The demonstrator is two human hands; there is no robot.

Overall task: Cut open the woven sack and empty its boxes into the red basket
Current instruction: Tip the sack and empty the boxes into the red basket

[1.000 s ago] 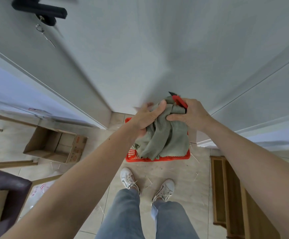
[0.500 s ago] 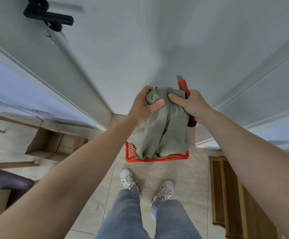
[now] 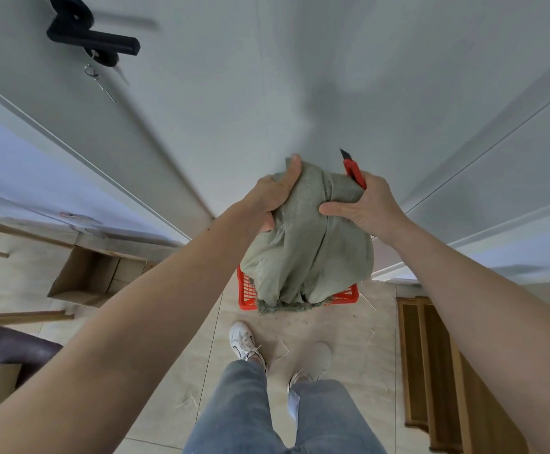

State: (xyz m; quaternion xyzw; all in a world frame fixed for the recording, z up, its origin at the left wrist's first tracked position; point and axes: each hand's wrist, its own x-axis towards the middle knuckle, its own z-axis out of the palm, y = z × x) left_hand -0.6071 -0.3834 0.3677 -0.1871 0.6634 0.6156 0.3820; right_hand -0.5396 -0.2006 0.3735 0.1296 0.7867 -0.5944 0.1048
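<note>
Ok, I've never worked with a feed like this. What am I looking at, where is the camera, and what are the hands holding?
There is no machine here: a person wears one wide-angle camera on the head, looking forward and down, so the arms reach in from the bottom edge. Both hands hold the grey-green woven sack up by its bunched top. The left hand grips the cloth; the right hand grips it too, along with a red utility knife, blade pointing away. The sack's frayed lower end hangs at the red basket on the tiled floor. No boxes are visible. An open cardboard box lies to the left, a white door ahead.
</note>
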